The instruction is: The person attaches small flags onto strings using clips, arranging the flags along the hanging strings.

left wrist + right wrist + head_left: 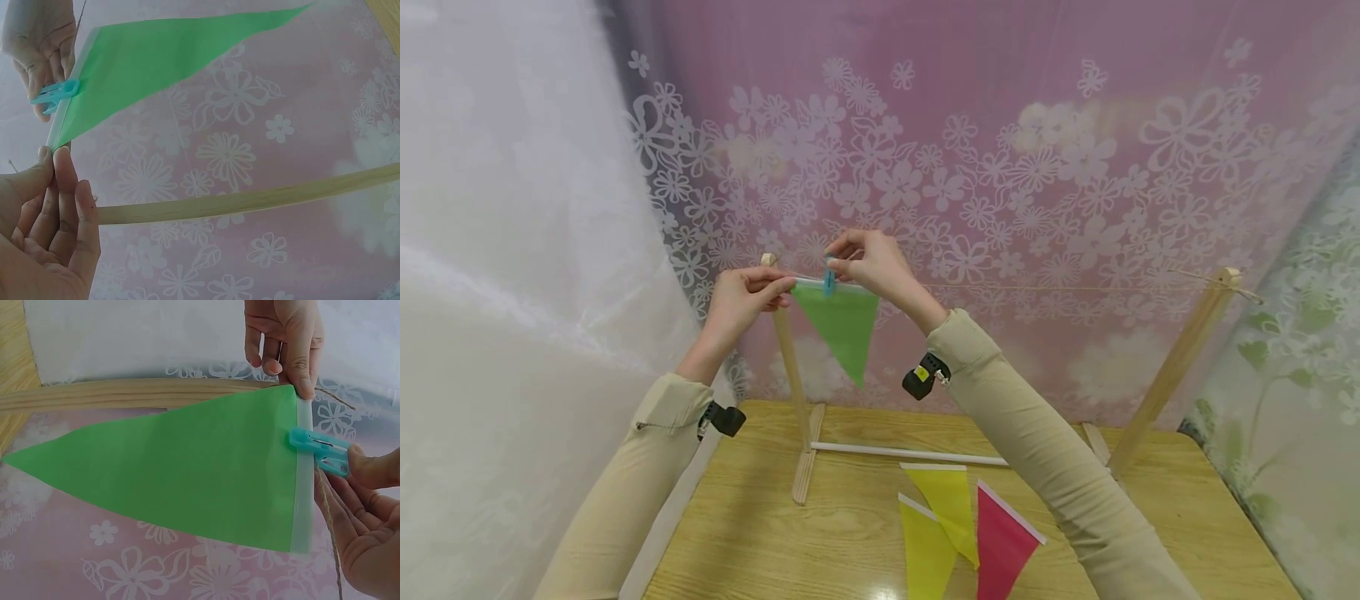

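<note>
A green triangular pennant (842,329) with a white top band hangs point down at the string (1037,288). My left hand (743,293) pinches the pennant's upper left corner between thumb and fingers, near the top of the left wooden post. In my right hand (874,265) is a blue clothespin (829,279), held by its upper end. The right wrist view shows the clothespin (319,449) with its jaws over the white band and the twine (331,531) running just behind that band. Both hands show again in the left wrist view, either side of the corner.
Two wooden posts stand left (790,367) and right (1176,367), joined low down by a white rod (910,452). On the wooden table (760,542) lie two overlapping yellow pennants (943,500) and a red pennant (1002,542). A pink flowered curtain (1000,208) hangs behind.
</note>
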A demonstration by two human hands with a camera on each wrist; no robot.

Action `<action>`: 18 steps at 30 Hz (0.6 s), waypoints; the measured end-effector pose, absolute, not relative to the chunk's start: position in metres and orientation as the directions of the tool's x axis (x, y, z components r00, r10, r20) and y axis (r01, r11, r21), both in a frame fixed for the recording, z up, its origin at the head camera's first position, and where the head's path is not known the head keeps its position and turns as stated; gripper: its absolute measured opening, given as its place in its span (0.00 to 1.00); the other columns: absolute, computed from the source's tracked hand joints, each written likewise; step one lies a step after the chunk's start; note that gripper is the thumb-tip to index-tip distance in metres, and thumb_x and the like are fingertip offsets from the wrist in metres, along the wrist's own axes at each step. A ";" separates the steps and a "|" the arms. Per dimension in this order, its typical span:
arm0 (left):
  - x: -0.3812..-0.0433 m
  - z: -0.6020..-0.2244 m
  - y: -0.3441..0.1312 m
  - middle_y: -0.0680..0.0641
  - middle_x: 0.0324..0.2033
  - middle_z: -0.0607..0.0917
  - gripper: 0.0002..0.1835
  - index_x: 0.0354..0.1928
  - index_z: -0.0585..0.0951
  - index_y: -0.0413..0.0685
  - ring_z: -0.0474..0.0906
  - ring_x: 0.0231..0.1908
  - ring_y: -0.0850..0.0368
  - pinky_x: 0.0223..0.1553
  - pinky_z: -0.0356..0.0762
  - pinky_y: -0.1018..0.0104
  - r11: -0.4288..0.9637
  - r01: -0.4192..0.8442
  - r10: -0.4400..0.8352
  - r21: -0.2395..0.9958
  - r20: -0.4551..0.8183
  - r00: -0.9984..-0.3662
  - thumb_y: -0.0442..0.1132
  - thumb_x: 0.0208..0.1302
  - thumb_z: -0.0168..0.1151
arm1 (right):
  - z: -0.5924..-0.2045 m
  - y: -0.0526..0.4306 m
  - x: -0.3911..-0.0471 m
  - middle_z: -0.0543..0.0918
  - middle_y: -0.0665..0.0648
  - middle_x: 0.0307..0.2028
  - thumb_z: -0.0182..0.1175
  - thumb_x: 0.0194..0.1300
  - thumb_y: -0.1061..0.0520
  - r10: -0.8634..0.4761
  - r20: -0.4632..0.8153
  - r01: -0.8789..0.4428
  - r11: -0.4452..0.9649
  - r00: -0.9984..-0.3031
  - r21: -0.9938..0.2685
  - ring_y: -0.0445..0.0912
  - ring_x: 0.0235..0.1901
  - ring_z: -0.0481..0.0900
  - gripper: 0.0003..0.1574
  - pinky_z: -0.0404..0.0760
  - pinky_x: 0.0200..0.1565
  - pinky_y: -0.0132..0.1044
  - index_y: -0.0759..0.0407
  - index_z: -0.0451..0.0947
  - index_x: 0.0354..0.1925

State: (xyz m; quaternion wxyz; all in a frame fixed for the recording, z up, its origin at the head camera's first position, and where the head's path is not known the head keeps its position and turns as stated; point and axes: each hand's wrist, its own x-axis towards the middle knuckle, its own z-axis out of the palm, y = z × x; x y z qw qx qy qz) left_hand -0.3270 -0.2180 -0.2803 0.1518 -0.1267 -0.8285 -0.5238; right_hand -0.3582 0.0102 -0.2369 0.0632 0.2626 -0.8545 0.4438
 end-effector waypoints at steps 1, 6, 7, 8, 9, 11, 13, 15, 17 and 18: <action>-0.327 -0.280 -0.218 0.32 0.39 0.88 0.19 0.53 0.86 0.37 0.86 0.30 0.66 0.38 0.85 0.69 0.417 0.369 0.051 0.831 0.384 -0.922 0.45 0.70 0.66 | -0.237 0.010 -0.358 0.86 0.56 0.44 0.64 0.72 0.55 -0.393 0.337 -0.503 0.472 -0.855 -0.724 0.47 0.39 0.87 0.13 0.85 0.43 0.37 0.58 0.83 0.52; -0.326 -0.281 -0.218 0.33 0.39 0.89 0.19 0.53 0.86 0.37 0.86 0.30 0.66 0.38 0.85 0.71 0.411 0.367 0.051 0.834 0.381 -0.923 0.46 0.70 0.66 | -0.237 0.011 -0.358 0.85 0.57 0.45 0.63 0.73 0.56 -0.397 0.314 -0.484 0.468 -0.862 -0.739 0.47 0.41 0.86 0.16 0.85 0.44 0.36 0.59 0.82 0.55; -0.326 -0.280 -0.218 0.35 0.38 0.89 0.19 0.53 0.86 0.38 0.86 0.29 0.66 0.38 0.85 0.71 0.411 0.365 0.050 0.835 0.380 -0.924 0.46 0.70 0.66 | -0.237 0.011 -0.358 0.85 0.57 0.46 0.63 0.73 0.56 -0.398 0.311 -0.482 0.466 -0.863 -0.742 0.47 0.41 0.86 0.16 0.85 0.45 0.36 0.59 0.82 0.56; -0.326 -0.280 -0.218 0.37 0.36 0.90 0.19 0.53 0.86 0.38 0.86 0.29 0.66 0.38 0.85 0.71 0.410 0.364 0.049 0.836 0.378 -0.925 0.46 0.70 0.66 | -0.237 0.012 -0.358 0.84 0.57 0.46 0.63 0.73 0.56 -0.401 0.309 -0.482 0.463 -0.862 -0.744 0.47 0.42 0.86 0.17 0.85 0.45 0.37 0.59 0.82 0.56; -0.325 -0.280 -0.218 0.39 0.36 0.90 0.19 0.53 0.86 0.38 0.86 0.30 0.66 0.38 0.85 0.71 0.406 0.361 0.047 0.840 0.375 -0.926 0.46 0.70 0.67 | -0.237 0.012 -0.358 0.84 0.57 0.46 0.62 0.73 0.55 -0.404 0.309 -0.483 0.459 -0.861 -0.746 0.48 0.42 0.86 0.17 0.85 0.46 0.37 0.59 0.81 0.57; -0.326 -0.281 -0.218 0.43 0.34 0.90 0.20 0.53 0.86 0.38 0.86 0.30 0.66 0.38 0.85 0.70 0.399 0.354 0.044 0.846 0.368 -0.929 0.47 0.69 0.67 | -0.238 0.013 -0.359 0.85 0.56 0.47 0.62 0.73 0.55 -0.410 0.311 -0.489 0.459 -0.857 -0.742 0.47 0.42 0.86 0.18 0.84 0.48 0.38 0.58 0.81 0.58; -0.326 -0.281 -0.218 0.44 0.35 0.90 0.20 0.53 0.86 0.39 0.86 0.30 0.65 0.39 0.85 0.69 0.396 0.347 0.042 0.850 0.361 -0.932 0.47 0.69 0.67 | -0.238 0.014 -0.359 0.85 0.56 0.48 0.62 0.73 0.54 -0.414 0.311 -0.491 0.459 -0.856 -0.740 0.47 0.43 0.86 0.19 0.84 0.49 0.40 0.57 0.81 0.59; -0.326 -0.282 -0.218 0.40 0.38 0.90 0.20 0.54 0.86 0.39 0.86 0.30 0.66 0.39 0.85 0.69 0.396 0.343 0.042 0.852 0.356 -0.933 0.47 0.69 0.67 | -0.239 0.015 -0.359 0.85 0.55 0.49 0.63 0.73 0.53 -0.418 0.309 -0.490 0.450 -0.855 -0.747 0.47 0.44 0.85 0.20 0.83 0.50 0.40 0.56 0.81 0.60; -0.327 -0.282 -0.218 0.37 0.41 0.89 0.20 0.54 0.86 0.38 0.86 0.30 0.67 0.39 0.85 0.70 0.404 0.341 0.043 0.849 0.355 -0.934 0.47 0.70 0.66 | -0.239 0.015 -0.359 0.85 0.55 0.50 0.63 0.73 0.52 -0.420 0.306 -0.487 0.445 -0.855 -0.751 0.46 0.45 0.85 0.21 0.83 0.50 0.41 0.55 0.81 0.61; -0.327 -0.282 -0.218 0.35 0.43 0.89 0.21 0.54 0.86 0.38 0.86 0.30 0.67 0.39 0.85 0.70 0.408 0.342 0.045 0.847 0.355 -0.934 0.47 0.70 0.66 | -0.239 0.016 -0.359 0.85 0.55 0.51 0.63 0.73 0.51 -0.421 0.305 -0.487 0.444 -0.854 -0.752 0.46 0.45 0.85 0.22 0.83 0.50 0.41 0.55 0.80 0.62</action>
